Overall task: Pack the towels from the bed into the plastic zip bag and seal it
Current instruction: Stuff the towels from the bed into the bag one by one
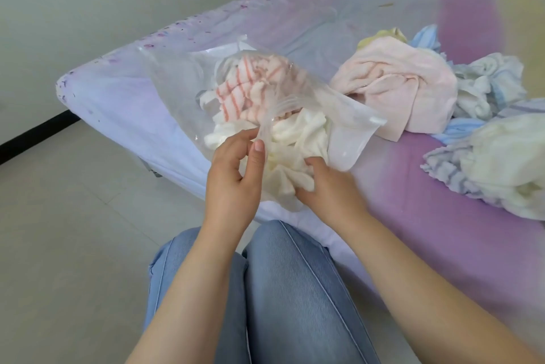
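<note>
A clear plastic zip bag [177, 89] lies on the near corner of the bed, its mouth turned toward me. Inside it sits a white towel with orange stripes [250, 86]. A plain white towel [295, 142] lies half in the mouth. My left hand [233, 175] pinches the bag's zip rim between thumb and fingers and holds it up. My right hand [327, 186] grips the near end of the white towel at the mouth. Loose towels wait on the bed to the right: a pink towel [404, 83], a pale blue-white towel [486, 83] and a cream towel with blue-grey stripes [495, 166].
The bed [442, 216] has a lilac and purple sheet; its corner edge runs beside my knees in blue jeans [295, 290]. A yellow towel [383, 36] and a blue towel [427, 36] peek out behind the pink one. Pale tiled floor [73, 216] spreads on the left.
</note>
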{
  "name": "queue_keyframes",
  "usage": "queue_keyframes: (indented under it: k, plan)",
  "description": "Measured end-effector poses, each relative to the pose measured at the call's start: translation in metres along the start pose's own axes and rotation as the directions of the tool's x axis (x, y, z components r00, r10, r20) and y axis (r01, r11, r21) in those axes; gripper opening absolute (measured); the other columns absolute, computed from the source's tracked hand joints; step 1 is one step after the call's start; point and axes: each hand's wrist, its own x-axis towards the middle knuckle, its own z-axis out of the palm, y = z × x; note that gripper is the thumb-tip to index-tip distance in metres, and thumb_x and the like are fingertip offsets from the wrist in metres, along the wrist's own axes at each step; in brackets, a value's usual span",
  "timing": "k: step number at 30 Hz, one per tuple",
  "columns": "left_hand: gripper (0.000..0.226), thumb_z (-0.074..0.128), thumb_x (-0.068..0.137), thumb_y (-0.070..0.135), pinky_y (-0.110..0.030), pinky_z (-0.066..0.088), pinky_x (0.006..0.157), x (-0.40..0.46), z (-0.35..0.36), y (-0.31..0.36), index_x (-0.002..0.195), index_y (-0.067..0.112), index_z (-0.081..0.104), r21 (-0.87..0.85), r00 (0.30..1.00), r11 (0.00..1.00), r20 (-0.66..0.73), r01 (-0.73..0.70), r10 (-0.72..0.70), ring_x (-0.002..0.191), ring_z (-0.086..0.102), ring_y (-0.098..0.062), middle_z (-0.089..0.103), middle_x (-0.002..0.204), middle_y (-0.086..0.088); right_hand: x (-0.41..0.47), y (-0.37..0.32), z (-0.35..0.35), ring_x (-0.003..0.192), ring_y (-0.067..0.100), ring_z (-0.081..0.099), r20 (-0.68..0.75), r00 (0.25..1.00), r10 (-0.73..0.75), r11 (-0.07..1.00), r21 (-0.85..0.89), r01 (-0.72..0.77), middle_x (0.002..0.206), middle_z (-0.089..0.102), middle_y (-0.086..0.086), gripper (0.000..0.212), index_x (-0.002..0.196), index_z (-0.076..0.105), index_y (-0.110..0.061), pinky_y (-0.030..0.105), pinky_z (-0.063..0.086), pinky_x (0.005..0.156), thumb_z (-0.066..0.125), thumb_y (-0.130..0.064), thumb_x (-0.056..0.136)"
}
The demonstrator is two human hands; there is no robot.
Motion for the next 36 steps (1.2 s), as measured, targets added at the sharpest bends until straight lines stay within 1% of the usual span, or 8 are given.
queue_keyframes:
  k: [7,12,15,18,23,28,31,36]
  plan:
    - [0.025,0.047,0.101,0.032,-0.025,0.040,0.101,-0.001,-0.005,0.009,0.081,0.040,0.062,-0.046,0.999,0.998,0.016,0.040,-0.039,0.125,0.052,-0.006,0.066,0.119,0.010,0.088,-0.059,0.023,0.102,0.026,0.060,0.192,0.980,0.046,0.906,0.406,-0.122,0.109,0.064,0.008,0.026,0.115,0.056,-0.012,0.034,0.047,0.081,0.049,-0.021,0.091]
    - [0.042,0.049,0.101,0.027,-0.014,0.039,0.081,0.005,-0.006,0.008,0.062,0.042,0.057,-0.105,0.997,0.992,0.021,0.076,-0.074,0.091,0.060,-0.003,0.065,0.084,0.016,0.081,-0.051,0.021,0.121,0.021,0.050,0.377,0.921,-0.100,0.896,0.437,-0.082,0.138,0.046,0.006,0.055,0.137,0.041,-0.022,0.041,0.044,0.100,0.058,-0.029,0.085]
    - [0.033,0.051,0.100,0.031,-0.024,0.039,0.080,0.006,0.003,0.004,0.068,0.032,0.056,-0.128,0.994,0.986,0.031,0.108,-0.105,0.095,0.059,-0.026,0.062,0.090,-0.003,0.035,-0.022,0.014,0.118,0.013,0.050,0.213,0.975,-0.057,0.848,0.526,-0.065,0.140,0.036,-0.004,0.053,0.134,0.047,-0.026,0.032,0.045,0.098,0.066,-0.027,0.084]
    - [0.028,0.050,0.098,0.038,-0.031,0.046,0.088,0.007,0.012,0.000,0.083,0.018,0.064,-0.133,0.992,0.984,0.058,0.115,-0.109,0.108,0.061,-0.016,0.067,0.106,0.003,-0.002,0.017,-0.007,0.084,0.003,0.061,-0.063,0.993,0.098,0.789,0.613,-0.039,0.105,0.057,-0.014,0.025,0.102,0.059,-0.041,0.021,0.049,0.074,0.063,-0.022,0.087]
    - [0.029,0.047,0.100,0.033,-0.022,0.040,0.077,0.010,0.021,0.005,0.071,0.029,0.051,-0.094,0.996,0.992,0.051,0.079,-0.074,0.104,0.059,-0.024,0.065,0.107,-0.011,0.029,0.096,-0.041,0.080,0.017,0.059,-0.347,0.783,0.516,0.777,0.573,-0.259,0.115,0.055,0.000,0.022,0.105,0.059,-0.026,0.027,0.046,0.074,0.057,-0.019,0.084]
    - [0.025,0.048,0.097,0.035,-0.034,0.045,0.088,0.012,0.024,0.007,0.074,0.030,0.055,-0.063,0.991,0.992,0.081,0.110,-0.105,0.113,0.057,-0.030,0.064,0.115,-0.016,0.111,0.143,-0.053,0.126,0.021,0.039,-0.175,0.724,0.667,0.652,0.607,-0.454,0.154,0.008,0.008,0.082,0.142,0.027,-0.030,0.029,0.044,0.088,0.074,-0.027,0.074]
    - [0.024,0.047,0.095,0.039,-0.037,0.046,0.094,0.010,0.022,0.004,0.084,0.022,0.061,-0.067,0.991,0.992,0.085,0.111,-0.105,0.117,0.058,-0.022,0.066,0.118,-0.004,0.135,0.156,-0.052,0.127,0.033,0.045,0.004,0.712,0.702,0.481,0.736,-0.477,0.151,0.023,0.008,0.112,0.149,0.000,-0.034,0.045,0.050,0.091,0.075,-0.032,0.066]
    - [0.030,0.048,0.092,0.043,-0.050,0.046,0.101,0.009,0.022,-0.001,0.088,0.017,0.064,-0.073,0.991,0.991,0.077,0.110,-0.105,0.118,0.059,-0.021,0.067,0.120,-0.004,0.110,0.169,-0.027,0.113,0.031,0.053,-0.293,0.692,0.659,0.707,0.554,-0.439,0.128,0.052,0.012,0.051,0.130,0.043,-0.009,0.033,0.041,0.090,0.059,-0.018,0.082]
